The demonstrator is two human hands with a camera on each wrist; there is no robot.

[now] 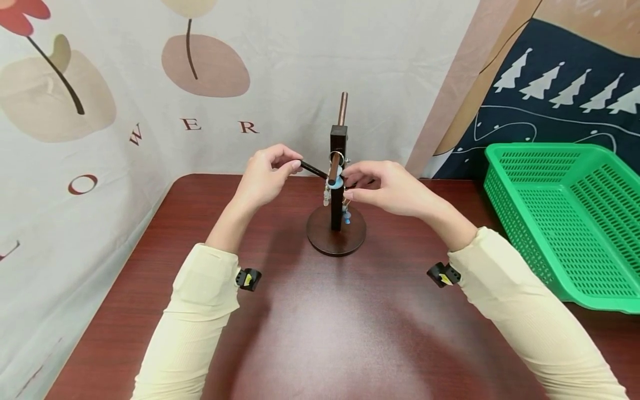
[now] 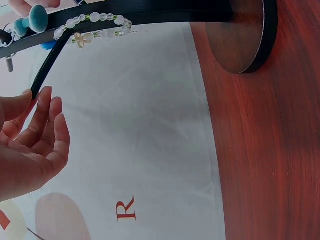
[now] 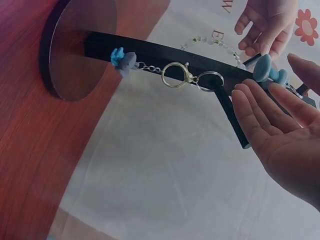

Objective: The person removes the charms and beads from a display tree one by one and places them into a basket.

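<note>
Keychain with a gold clasp and blue charm hangs from a peg of the dark wooden stand, mid-table in the head view.

Left wrist: the left hand pinches a side peg; a tug might tip the stand.

Right wrist: the right hand, fingers straight, hovers beside the ring; a brush could slip it off.

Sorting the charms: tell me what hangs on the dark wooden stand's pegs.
On the dark wooden stand hang a white-and-green bead bracelet, a gold-clasp keychain with a blue charm, and a teal disc-shaped piece. The right hand covers its right peg in the head view.
</note>
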